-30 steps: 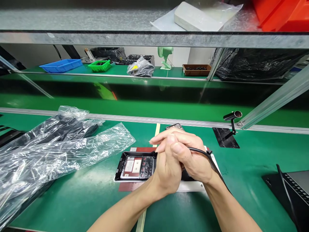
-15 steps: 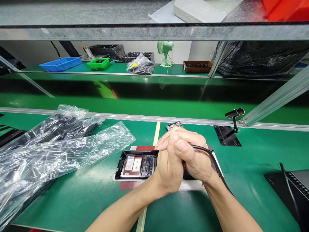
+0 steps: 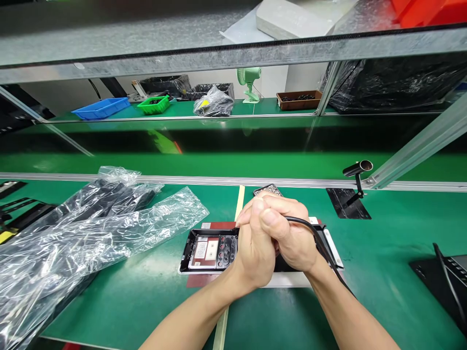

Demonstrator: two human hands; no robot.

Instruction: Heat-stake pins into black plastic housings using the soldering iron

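My left hand (image 3: 255,248) and my right hand (image 3: 290,233) are pressed together above a black tray-like housing (image 3: 185,253), thumbs up and fingers closed. A black cable (image 3: 310,226) runs out of my right hand and curves back past the right wrist. Whatever is between the palms is hidden, and I cannot make out what my left hand holds. In the housing's uncovered left part lie a white label and a black plate with several round openings (image 3: 226,252). The housing rests on a dark red mat (image 3: 199,281), and its middle is covered by my hands.
Clear plastic bags (image 3: 109,233) with black parts cover the left of the green table. Behind my hands sits a small tray of tiny metal pieces (image 3: 268,189). A black tube on a stand (image 3: 357,168) is to the right, near a black panel (image 3: 441,277). A metal shelf (image 3: 219,56) crosses overhead.
The view has tilted and shifted slightly, so the housing and bags appear a little further right. My hands keep nearly the same clasped pose over the housing.
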